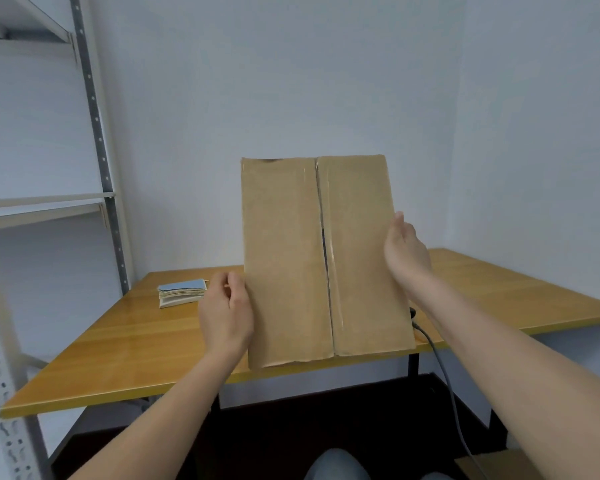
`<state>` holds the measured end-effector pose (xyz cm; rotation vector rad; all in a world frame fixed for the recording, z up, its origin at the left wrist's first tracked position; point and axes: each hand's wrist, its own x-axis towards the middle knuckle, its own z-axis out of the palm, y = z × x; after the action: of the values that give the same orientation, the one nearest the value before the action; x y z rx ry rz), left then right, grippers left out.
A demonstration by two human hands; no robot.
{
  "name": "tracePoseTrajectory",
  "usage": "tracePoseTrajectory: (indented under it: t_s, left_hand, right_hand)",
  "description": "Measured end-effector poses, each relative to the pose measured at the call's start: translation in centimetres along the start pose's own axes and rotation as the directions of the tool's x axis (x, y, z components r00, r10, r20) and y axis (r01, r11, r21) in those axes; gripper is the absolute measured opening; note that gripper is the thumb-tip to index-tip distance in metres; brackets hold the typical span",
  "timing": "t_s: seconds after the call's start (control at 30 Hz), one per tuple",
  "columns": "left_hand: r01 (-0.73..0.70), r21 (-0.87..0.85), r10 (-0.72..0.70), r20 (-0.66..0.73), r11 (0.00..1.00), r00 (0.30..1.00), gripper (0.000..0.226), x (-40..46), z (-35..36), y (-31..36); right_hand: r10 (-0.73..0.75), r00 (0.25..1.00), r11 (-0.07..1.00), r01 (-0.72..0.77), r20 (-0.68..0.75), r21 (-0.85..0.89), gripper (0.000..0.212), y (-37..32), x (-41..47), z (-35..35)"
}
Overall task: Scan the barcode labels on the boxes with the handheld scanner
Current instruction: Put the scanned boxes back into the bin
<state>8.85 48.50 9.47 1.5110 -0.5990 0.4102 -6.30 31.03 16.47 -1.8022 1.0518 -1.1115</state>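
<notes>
A brown cardboard box (291, 258) is held upright above the wooden table (125, 344), its taped seam facing me. No barcode label shows on this face. My left hand (226, 313) grips the box's lower left edge with curled fingers. My right hand (406, 251) holds the right edge, its fingers hidden behind the box. The box almost wholly hides the scanner; only a dark part (413, 311) peeks out at its right edge. From there its grey cable (444, 372) runs off the table's front edge toward the floor.
A small stack of label sheets (182, 292) lies on the table's left rear. A metal shelving rack (97, 140) stands to the left. Another cardboard box (496, 464) shows at the bottom right, near my knee (336, 465). White walls close in behind and to the right.
</notes>
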Motion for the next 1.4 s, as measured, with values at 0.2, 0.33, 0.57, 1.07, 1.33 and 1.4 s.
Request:
tracePoseTrajectory:
  t_s: [0.2,0.33,0.57,1.07,1.33,1.4]
  left_hand:
    - [0.086,-0.068,-0.082,0.065,0.994,0.995,0.036,2.2,0.8,3.6]
    - [0.217,-0.139,-0.193,0.164,0.966,0.967,0.045,3.4,0.8,5.1]
    - [0.417,-0.324,-0.298,0.359,0.849,0.885,0.048,4.8,0.0,8.9]
    - [0.535,-0.354,-0.248,0.606,0.767,0.756,0.057,3.1,0.7,14.3]
    - [0.509,-0.370,-0.143,0.683,0.777,0.716,0.060,0.3,3.6,18.6]
    - [0.553,-0.403,-0.133,0.710,0.730,0.692,0.058,-0.4,4.4,19.5]
  right_hand:
    - [0.021,0.999,0.997,-0.017,-0.048,0.078,0.088,-0.9,-0.9,-1.0]
    - [0.030,0.999,0.984,-0.022,-0.042,0.175,0.086,-1.8,-0.9,-2.0]
    - [0.034,0.999,0.968,-0.041,0.030,0.247,0.079,-4.7,-1.8,-4.1]
    - [0.059,0.998,0.944,-0.046,-0.030,0.328,0.068,-5.7,-2.9,-10.3]
    - [0.080,0.983,0.935,-0.017,-0.164,0.355,0.052,-4.6,-2.3,-16.2]
    - [0.072,0.982,0.929,-0.002,-0.175,0.369,0.053,-4.5,-2.3,-17.8]
